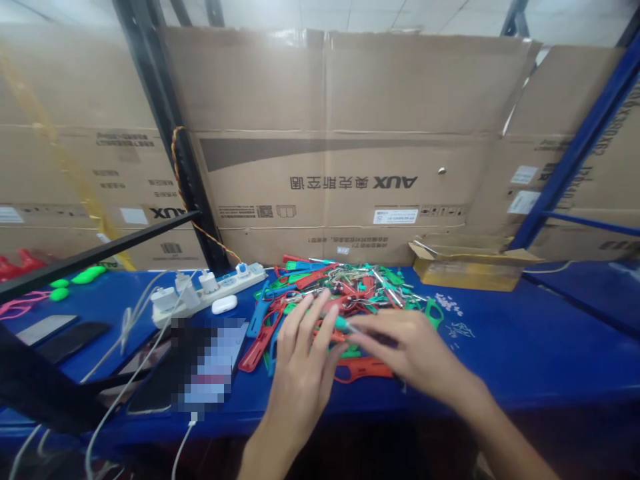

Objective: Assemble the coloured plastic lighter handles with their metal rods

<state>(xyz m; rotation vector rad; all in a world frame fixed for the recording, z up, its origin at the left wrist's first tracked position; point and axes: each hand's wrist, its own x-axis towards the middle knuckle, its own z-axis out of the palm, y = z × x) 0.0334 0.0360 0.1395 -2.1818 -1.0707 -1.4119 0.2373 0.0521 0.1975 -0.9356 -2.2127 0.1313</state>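
A small green plastic piece with a thin metal stem is held between my two hands, above the front of a pile. My right hand pinches the stem between thumb and fingers. From the left, my left hand has its index finger and thumb at the green end, the other fingers stretched out. Slight blur hides the exact contact. Beneath and behind lies a heap of lighter-like plastic casings in red, blue and green with metal tubes. A red casing with a finger loop lies just below my hands.
Left of the pile are a white power strip with plugged chargers, a white earbud case and a phone on a cable. To the right are small pale parts, tiny metal pins and an open cardboard box.
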